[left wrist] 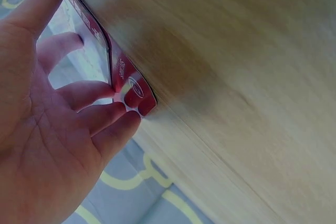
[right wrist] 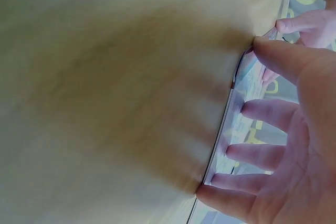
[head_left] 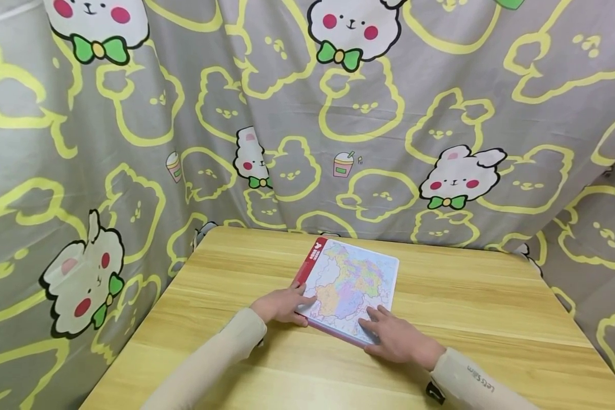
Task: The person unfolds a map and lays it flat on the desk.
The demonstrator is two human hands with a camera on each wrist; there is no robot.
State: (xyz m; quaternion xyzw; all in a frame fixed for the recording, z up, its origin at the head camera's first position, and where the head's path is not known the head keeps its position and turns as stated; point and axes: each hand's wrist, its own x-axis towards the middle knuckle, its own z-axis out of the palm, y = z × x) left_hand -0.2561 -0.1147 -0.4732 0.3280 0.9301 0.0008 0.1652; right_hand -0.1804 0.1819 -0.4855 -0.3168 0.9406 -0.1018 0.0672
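Spanning the near part of a yellowish wood-grain desk [head_left: 492, 302], two pale-beige long sleeves [head_left: 210, 359] end at bare hands. The right hand [head_left: 397, 337], fingers spread apart, rests at the near right corner of a flat rectangular board [head_left: 353, 279] with a pastel-coloured map and a red strip down its left side. The left hand [head_left: 281, 306], fingers likewise apart, touches the board by its near left corner, one fingertip on the map. The board lies slightly turned, its far left corner close to the desk's far edge. Beyond that edge hangs a grey curtain [head_left: 297, 102] printed with yellow outlines and white cartoon animals.
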